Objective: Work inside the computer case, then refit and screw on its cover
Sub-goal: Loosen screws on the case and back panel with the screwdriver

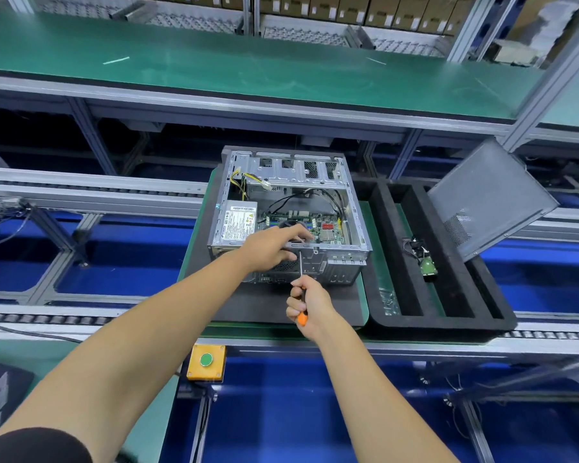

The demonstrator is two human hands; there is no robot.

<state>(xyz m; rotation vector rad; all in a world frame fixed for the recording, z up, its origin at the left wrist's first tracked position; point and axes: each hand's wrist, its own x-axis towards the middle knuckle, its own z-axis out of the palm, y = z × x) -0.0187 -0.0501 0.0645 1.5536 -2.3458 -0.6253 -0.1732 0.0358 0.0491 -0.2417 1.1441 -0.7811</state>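
the case [290, 208], open just ahead of both hands, is steadied by the left hand [274, 247] curled over its near rim while the screwdriver [301, 289] is gripped in the right hand [310, 305], and the cover [488, 198] leans far right, unfitted.

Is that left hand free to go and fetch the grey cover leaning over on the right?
Probably not straight away. The left hand is at the open computer case, fingers curled over its near edge. The cover leans on the black tray far to the right, beyond the right hand gripping the screwdriver.
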